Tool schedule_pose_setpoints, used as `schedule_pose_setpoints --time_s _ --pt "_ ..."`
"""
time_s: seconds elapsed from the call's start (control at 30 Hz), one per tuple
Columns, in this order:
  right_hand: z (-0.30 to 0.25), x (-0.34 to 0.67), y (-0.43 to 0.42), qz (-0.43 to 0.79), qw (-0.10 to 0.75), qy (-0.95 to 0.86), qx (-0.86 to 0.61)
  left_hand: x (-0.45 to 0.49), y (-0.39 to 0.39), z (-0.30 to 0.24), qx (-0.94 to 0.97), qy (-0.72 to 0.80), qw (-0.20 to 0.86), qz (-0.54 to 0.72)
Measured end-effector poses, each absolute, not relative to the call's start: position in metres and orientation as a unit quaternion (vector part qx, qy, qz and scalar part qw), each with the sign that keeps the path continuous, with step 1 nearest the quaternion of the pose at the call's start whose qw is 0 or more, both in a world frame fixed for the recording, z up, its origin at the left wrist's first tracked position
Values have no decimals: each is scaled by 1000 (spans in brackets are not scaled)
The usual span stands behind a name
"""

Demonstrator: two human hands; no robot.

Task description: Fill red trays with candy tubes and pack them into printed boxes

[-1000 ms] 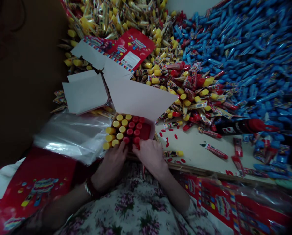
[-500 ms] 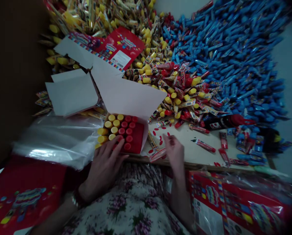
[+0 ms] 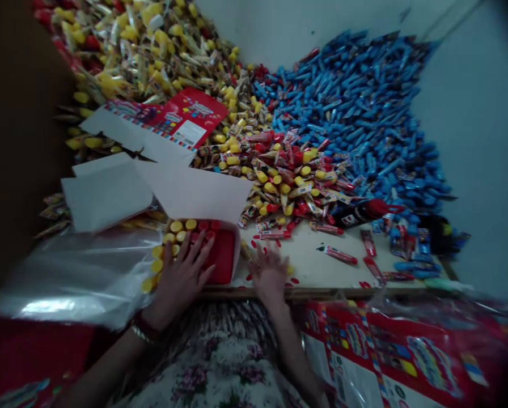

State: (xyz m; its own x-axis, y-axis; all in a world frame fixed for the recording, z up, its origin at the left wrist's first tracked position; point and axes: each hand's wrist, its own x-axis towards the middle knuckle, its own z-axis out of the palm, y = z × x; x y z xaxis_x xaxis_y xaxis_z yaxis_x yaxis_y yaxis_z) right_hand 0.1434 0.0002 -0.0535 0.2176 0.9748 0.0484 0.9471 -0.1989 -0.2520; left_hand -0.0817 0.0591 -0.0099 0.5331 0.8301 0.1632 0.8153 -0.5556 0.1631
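My left hand (image 3: 183, 263) lies with fingers spread over upright tubes in an open red box. The box has yellow caps (image 3: 176, 226) at the left and red caps (image 3: 203, 225) beside them. Bare red card (image 3: 223, 258) shows on its right side. My right hand (image 3: 271, 277) is over the table's front edge, fingers apart and blurred by motion. Beneath or beside it are a pale tube (image 3: 248, 250) and a blurred yellow spot. Small red discs (image 3: 295, 280) lie scattered around it. A red tube (image 3: 275, 234) rests just beyond its fingertips.
Heaps of yellow-capped tubes (image 3: 181, 62) and blue tubes (image 3: 347, 96) fill the back. A black bottle with a red top (image 3: 360, 212) lies at the right. Flattened cartons (image 3: 109, 192) and clear plastic (image 3: 79, 277) are at the left; printed red packs (image 3: 390, 351) sit below.
The view has shifted, with things appearing further left. My right hand has moved left towards the box, its fingers spreading. A red tube now lies further back on the table.
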Motion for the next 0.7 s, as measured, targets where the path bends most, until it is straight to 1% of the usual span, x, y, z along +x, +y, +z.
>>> schedule_pose_setpoints --time_s 0.07,0.13,0.23,0.4,0.47,0.53,0.63,0.7 --pt "-61 136 1 106 62 -645 -754 -81 59 -9 876 465 37 120" --pt "-68 144 14 109 45 -623 -774 -79 60 -9 879 457 41 132" --pt "-71 170 44 72 61 -584 -806 -77 61 -9 881 447 46 148" --pt "-66 202 77 51 127 -532 -836 -76 60 -13 878 448 45 163" --pt "-65 207 78 41 170 -517 -838 -76 60 -14 875 455 40 163" --pt "-66 211 72 25 233 -533 -813 -77 59 -14 873 458 37 163" --pt "-67 220 57 -15 355 -530 -769 -78 58 -11 876 448 33 174" --pt "-67 233 51 -47 444 -451 -773 -78 57 -8 882 426 23 202"
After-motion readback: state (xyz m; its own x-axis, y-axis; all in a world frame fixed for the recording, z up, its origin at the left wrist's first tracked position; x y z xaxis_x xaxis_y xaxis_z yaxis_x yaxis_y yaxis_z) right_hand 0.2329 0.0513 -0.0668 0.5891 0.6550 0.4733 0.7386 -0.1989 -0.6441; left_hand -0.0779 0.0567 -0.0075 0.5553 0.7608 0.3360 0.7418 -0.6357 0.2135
